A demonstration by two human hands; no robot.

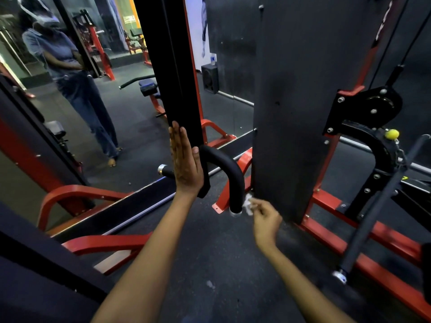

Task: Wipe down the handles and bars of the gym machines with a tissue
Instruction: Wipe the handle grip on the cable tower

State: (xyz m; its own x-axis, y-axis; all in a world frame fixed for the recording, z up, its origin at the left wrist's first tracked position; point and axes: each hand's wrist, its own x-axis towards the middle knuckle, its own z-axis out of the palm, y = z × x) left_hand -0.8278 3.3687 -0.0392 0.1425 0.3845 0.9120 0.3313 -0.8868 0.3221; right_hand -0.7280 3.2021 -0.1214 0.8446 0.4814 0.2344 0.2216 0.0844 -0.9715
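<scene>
Left hand (185, 163) flat, fingers straight, steadying black upright (179, 73) — right hand (265, 220) pinches tissue (247, 204) at curved handle (229, 173) end; best wrap fully, stroke upward.

One head-worn view looks forward and down, close over both arms.

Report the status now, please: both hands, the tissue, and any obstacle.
Left hand flat against the black upright, fingers straight. Right hand pinches the tissue at the lower end of the curved black handle. No obstacle seen.
</scene>
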